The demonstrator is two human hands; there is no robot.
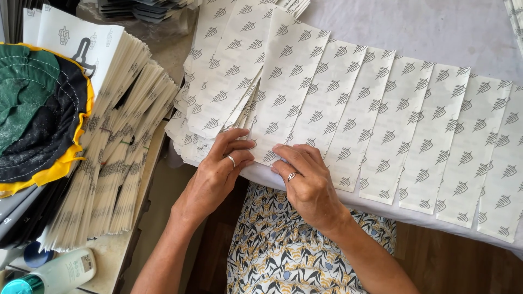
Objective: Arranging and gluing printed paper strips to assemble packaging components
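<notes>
Right at the desk's [414, 27] near edge, both hands rest side by side on overlapping white printed paper sheets [305, 92]: left hand [220, 169] with loosely curled fingers on the heap, right hand [305, 182] flat, fingertips pressing a sheet's lower end. More sheets fan along that edge.

**White sheets, grey leaf prints everywhere**

The paper sheets [348, 103] are white with rows of small grey leaf marks. The fabric pad [38, 109] is dark green and black, yellow edge, white stitching. The dress [283, 256] is white with yellow and dark leaves. The bottle [54, 272] is pale with a teal cap.
</notes>
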